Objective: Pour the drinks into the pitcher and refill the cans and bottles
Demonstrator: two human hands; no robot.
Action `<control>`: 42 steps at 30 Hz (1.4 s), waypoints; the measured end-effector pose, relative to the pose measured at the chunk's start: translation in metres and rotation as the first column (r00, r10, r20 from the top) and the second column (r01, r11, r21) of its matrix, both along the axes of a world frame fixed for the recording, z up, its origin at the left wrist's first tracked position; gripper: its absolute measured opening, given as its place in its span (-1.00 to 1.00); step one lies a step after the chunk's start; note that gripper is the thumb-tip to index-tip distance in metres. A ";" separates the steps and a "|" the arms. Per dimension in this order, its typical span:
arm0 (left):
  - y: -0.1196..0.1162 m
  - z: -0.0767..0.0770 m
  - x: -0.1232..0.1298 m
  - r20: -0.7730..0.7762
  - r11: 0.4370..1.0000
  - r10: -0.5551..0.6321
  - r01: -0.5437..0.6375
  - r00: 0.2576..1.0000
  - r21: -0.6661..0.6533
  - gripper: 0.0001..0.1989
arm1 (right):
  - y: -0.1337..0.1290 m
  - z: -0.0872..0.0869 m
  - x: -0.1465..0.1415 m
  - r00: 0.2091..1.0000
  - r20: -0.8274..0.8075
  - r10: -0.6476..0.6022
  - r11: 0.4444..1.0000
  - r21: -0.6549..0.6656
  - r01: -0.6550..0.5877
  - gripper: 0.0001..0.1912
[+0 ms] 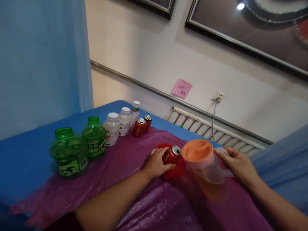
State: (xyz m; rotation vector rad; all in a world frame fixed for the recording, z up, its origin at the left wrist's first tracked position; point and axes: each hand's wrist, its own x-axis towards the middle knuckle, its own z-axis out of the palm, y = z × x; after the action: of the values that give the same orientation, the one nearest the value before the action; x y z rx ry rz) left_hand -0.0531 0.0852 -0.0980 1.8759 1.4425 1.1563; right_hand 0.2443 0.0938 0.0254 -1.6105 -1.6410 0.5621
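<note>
My left hand (157, 163) is wrapped round a red drink can (170, 155), which leans to the right with its top opening showing. Below the can lies a red scalloped dish (176, 171), partly hidden by my hand. My right hand (237, 163) grips the handle of a clear plastic pitcher (209, 178) with an orange lid (197, 151). The pitcher tilts left, its lid close beside the can's top, and holds brownish liquid in its lower part. Whether lid and can touch, I cannot tell.
Two green jars (68, 155), several white-capped clear bottles (112, 128) and two more red cans (139, 127) stand in a row on the left. Purple plastic sheeting (115, 179) covers part of the blue table (36, 138). Behind are a radiator (192, 123) and a plugged-in cable (213, 118).
</note>
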 end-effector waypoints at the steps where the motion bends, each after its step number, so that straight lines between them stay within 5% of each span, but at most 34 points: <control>1: 0.000 0.000 0.000 0.001 1.000 -0.001 0.001 1.000 -0.001 -0.32 | 0.000 0.000 0.000 1.000 -0.003 0.000 1.000 -0.004 0.000 -0.42; 42: -0.001 0.000 0.001 -0.003 1.000 0.001 -0.001 1.000 -0.002 -0.33 | -0.005 0.004 -0.004 1.000 0.010 0.001 1.000 0.031 -0.001 -0.41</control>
State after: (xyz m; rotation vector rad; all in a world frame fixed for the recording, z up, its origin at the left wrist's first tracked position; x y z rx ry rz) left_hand -0.0522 0.0844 -0.0978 1.8759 1.4457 1.1526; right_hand 0.2402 0.0891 0.0290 -1.5922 -1.6505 0.5268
